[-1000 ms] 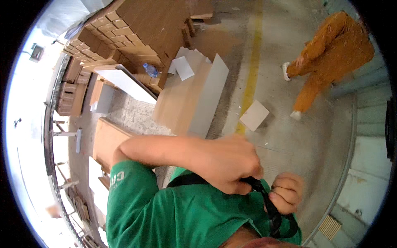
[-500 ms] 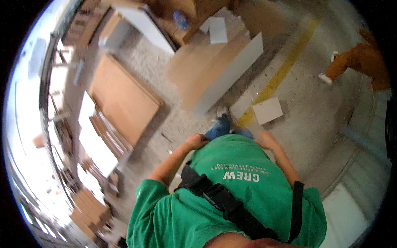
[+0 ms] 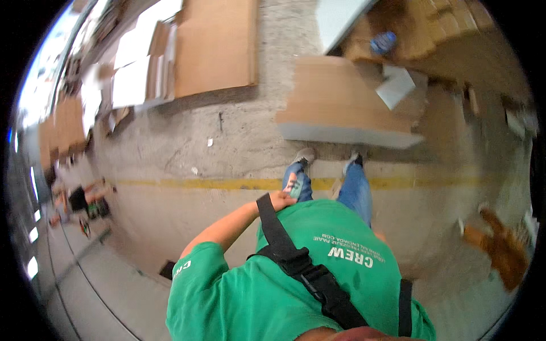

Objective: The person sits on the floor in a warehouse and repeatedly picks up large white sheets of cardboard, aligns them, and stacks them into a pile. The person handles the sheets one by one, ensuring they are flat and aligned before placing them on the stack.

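My left hand [image 3: 281,200] hangs beside my left thigh, in front of the blue jeans [image 3: 360,190]. Its fingers look curled around a small pale-green and pinkish thing [image 3: 293,186], too blurred to name. Of my right arm only a sliver of skin shows past the green shirt; the hand itself is hidden. Ahead of my shoes [image 3: 305,154] lies a stack of brown cardboard sheets [image 3: 335,96] with a pale front side. A white piece [image 3: 396,88] rests on top of it, apart from both hands.
A yellow floor line [image 3: 227,183] crosses under me. Large brown panels [image 3: 216,48] and white boards [image 3: 129,82] lie at the far left. A blue bottle-like object [image 3: 383,42] sits on cardboard beyond the stack. People appear at left [image 3: 88,199] and right [image 3: 500,247], the latter wearing brown.
My view has turned to the right, so the cardboard stack now lies straight ahead and the yellow line runs crosswise. My right hand has gone out of sight behind the shirt.
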A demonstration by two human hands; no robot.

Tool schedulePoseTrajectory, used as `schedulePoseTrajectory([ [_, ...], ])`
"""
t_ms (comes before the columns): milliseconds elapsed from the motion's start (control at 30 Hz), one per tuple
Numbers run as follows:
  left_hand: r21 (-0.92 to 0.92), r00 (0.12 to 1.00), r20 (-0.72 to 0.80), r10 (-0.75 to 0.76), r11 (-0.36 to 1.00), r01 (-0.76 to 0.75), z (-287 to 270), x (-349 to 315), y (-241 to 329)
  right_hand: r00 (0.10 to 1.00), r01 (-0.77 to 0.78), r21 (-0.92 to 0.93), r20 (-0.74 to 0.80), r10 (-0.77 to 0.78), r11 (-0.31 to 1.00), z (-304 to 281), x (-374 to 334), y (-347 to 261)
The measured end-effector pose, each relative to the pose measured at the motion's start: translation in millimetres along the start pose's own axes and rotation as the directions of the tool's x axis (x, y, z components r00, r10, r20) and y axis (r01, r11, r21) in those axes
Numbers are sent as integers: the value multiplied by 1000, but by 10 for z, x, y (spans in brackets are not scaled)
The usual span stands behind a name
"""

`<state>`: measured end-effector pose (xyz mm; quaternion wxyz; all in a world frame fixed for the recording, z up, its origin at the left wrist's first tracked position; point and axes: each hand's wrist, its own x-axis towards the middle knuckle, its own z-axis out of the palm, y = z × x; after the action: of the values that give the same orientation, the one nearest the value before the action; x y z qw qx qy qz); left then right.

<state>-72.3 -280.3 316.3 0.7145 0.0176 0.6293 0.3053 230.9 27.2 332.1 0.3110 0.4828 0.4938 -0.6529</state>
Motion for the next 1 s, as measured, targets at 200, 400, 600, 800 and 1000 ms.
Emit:
schedulePoseTrajectory([
  [200,-41,643,-722,255,912,-408,1554,1779,-1671,970,239,-749,216,-113,617,-517,1275,-560],
  [400,33,994,85,69,997,-72,1289,1293,-121,947,322,-909,311,-82,264,-1007,2071,-1007],
  [600,19,871,-462,167,984,-178,377,2855,-592,895,364,-928,327,-305,74,-1357,3161,-1315],
  [800,17,562,-827,-14,999,50,-1237,3862,-1481,476,663,-732,252,-843,155,-1085,4807,-1752],
  [1000,-270,694,-718,-46,938,-217,-1465,4511,-2195,268,787,-611,461,-846,-83,-273,5414,-1528],
])
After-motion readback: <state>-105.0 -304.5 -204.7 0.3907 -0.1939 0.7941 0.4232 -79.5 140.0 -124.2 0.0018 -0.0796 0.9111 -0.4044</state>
